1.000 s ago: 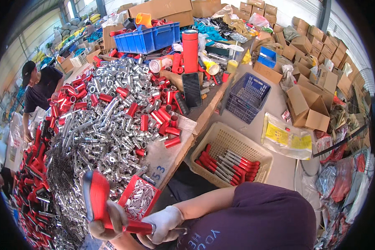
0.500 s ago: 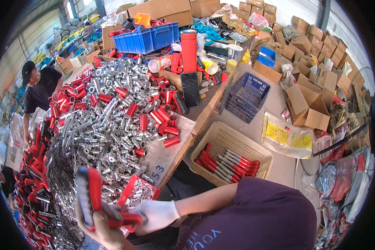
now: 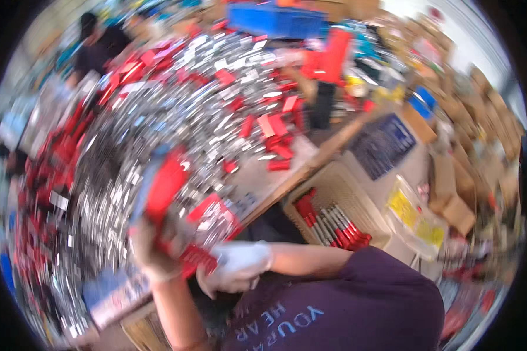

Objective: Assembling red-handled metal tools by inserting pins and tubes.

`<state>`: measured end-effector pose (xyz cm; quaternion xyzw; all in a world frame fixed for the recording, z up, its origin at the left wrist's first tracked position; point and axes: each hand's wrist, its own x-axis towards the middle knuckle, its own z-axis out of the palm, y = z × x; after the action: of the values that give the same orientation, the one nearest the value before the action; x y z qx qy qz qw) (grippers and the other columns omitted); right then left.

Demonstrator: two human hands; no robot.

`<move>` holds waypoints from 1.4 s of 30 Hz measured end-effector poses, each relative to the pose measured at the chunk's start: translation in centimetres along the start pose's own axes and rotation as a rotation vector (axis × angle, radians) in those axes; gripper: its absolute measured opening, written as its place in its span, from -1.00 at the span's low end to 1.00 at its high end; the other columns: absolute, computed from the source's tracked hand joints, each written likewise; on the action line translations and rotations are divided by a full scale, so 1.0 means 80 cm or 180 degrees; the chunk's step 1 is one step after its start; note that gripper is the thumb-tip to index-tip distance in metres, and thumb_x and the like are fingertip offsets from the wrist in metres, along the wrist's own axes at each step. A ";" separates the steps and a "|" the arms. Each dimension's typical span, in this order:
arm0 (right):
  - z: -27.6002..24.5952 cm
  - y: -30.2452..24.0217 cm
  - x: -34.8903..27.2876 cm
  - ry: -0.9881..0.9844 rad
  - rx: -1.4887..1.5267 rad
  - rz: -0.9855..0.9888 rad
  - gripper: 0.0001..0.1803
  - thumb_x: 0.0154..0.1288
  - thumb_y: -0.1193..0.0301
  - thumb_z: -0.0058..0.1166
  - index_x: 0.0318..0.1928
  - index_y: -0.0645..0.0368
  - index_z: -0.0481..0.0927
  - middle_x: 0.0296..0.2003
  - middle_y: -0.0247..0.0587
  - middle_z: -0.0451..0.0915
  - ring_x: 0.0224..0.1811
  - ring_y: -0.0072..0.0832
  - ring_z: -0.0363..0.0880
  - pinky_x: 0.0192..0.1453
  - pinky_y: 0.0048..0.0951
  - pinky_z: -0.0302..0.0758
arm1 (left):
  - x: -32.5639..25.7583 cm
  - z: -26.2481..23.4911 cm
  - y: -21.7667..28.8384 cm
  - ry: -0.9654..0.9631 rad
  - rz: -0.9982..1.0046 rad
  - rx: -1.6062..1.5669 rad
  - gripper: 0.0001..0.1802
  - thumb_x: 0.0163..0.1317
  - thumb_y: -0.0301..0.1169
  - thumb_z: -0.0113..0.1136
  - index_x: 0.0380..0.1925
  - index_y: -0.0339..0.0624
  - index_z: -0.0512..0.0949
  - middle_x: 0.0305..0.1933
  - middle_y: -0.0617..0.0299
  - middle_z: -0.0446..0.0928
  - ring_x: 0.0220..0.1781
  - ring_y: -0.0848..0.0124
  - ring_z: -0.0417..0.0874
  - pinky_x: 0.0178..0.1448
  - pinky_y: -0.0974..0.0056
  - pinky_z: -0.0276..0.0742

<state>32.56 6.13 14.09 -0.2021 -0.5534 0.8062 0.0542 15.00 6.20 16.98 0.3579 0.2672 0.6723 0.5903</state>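
Observation:
The whole picture is smeared by motion. My gloved left hand (image 3: pixel 155 251) is wrapped round a red-and-black tool handle (image 3: pixel 168 184), whose thick grip points up and away. A red sleeve (image 3: pixel 198 257) leads from the handle to my right hand (image 3: pixel 239 266), in a white glove. Its fingers are curled at the sleeve's end, though their exact hold is blurred. Just beyond the hands lies a small red tray (image 3: pixel 205 207) of short metal pins. A broad heap of shiny metal parts (image 3: pixel 199 123) covers the table behind, with red sleeves and red-and-black handles mixed in.
At my right, below the table edge (image 3: pixel 339 137), stands a beige basket (image 3: pixel 342 181) holding several red-handled metal tools. Past it are a dark blue basket (image 3: pixel 380 146) and cardboard boxes (image 3: pixel 454 187). A blue crate (image 3: pixel 275 22) is at the back; another person (image 3: pixel 102 47) is far left.
The view has swung, shifting the table and baskets rightward in the picture. My left hand and the handle appear higher and farther right, with more of my left forearm showing.

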 end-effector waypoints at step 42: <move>-0.015 0.069 0.060 0.1447 0.0503 -0.2365 -0.34 0.42 0.02 0.05 0.22 0.36 0.39 0.15 0.00 0.45 0.04 -0.21 0.62 0.11 -0.21 0.61 | -0.084 -0.088 0.016 0.0828 -0.0474 0.1710 -0.73 0.38 -0.35 0.15 -0.06 -0.33 0.51 -0.29 0.36 0.55 -0.27 0.65 0.48 -0.16 0.44 0.46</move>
<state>29.38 6.57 7.37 -0.1568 -0.4991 0.7069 0.4760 8.92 -0.18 12.63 0.3915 0.5341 0.5727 0.4831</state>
